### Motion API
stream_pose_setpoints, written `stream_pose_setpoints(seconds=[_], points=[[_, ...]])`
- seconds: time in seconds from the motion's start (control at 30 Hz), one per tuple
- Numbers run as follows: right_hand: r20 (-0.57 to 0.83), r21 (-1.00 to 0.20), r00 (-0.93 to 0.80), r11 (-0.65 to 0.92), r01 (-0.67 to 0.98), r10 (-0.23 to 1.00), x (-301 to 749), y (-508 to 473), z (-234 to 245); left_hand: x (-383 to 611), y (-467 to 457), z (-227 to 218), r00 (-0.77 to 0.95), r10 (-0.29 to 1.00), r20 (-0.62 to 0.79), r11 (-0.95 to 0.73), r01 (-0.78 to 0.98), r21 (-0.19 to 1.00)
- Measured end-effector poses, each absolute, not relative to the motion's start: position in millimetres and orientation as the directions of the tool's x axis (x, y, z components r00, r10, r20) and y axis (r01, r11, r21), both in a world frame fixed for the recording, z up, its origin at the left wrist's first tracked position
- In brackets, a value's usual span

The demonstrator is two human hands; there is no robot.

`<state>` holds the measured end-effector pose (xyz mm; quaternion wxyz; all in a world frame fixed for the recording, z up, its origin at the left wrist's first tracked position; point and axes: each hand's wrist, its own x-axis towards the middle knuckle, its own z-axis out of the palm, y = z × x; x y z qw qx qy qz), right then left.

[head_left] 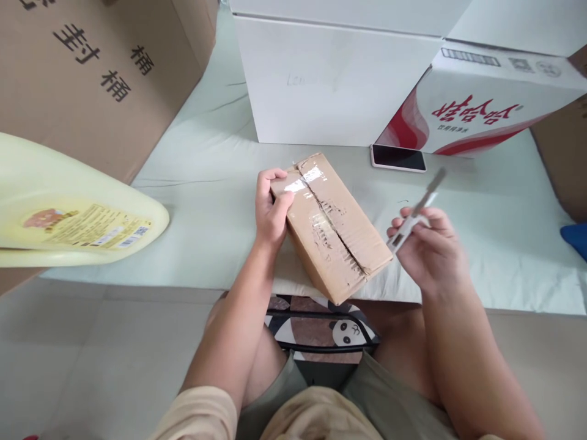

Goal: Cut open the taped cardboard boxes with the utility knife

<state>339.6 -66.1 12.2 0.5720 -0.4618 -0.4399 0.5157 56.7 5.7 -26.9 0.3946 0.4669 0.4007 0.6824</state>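
Note:
A small brown cardboard box (337,229) is tilted over the near edge of the covered surface. Its top seam is slit, with torn tape and shiny tape scraps along it. My left hand (273,208) grips the box's upper left corner, thumb on top and fingers around the far side. To the right of the box, my right hand (426,247) is closed around a white-handled knife (406,232), whose blade points up and away, slightly blurred. The handle's lower end is close to the box's right corner; whether they touch I cannot tell.
Behind lies a phone (398,158) beside a white carton (339,85) and a red-and-white carton (486,110). On the left stand a large cardboard box (105,79) and a pale yellow bottle (82,208). A pale green cloth (202,232) covers the surface.

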Motion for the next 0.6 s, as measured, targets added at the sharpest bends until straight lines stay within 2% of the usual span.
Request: stream_pose_setpoints(seconds=[0.3, 0.4, 0.5, 0.57, 0.6], points=[[0.168, -0.925, 0.297, 0.255, -0.283, 0.940, 340.0, -64.5, 31.0, 56.7, 7.1, -29.8, -0.194, 0.919, 0.342, -0.368, -0.119, 0.922], [0.277, -0.936, 0.268, 0.322, -0.143, 0.923, 318.9, -66.0, 53.6, 55.4, 6.2, -30.3, -0.190, 0.915, 0.355, -0.374, -0.076, 0.924], [0.437, -0.899, 0.189, 0.430, 0.079, 0.879, 291.9, -65.3, 79.3, 54.7, 4.5, -28.7, -0.193, 0.911, 0.364, -0.377, -0.035, 0.926], [0.496, -0.847, 0.081, 0.462, 0.262, 0.864, 275.6, -63.8, 90.8, 54.5, 3.0, -27.8, -0.187, 0.908, 0.376, -0.385, -0.016, 0.923], [0.480, -0.825, 0.004, 0.449, 0.344, 0.877, 269.0, -63.0, 93.9, 54.5, 2.2, -27.5, -0.183, 0.906, 0.382, -0.390, -0.009, 0.921]])
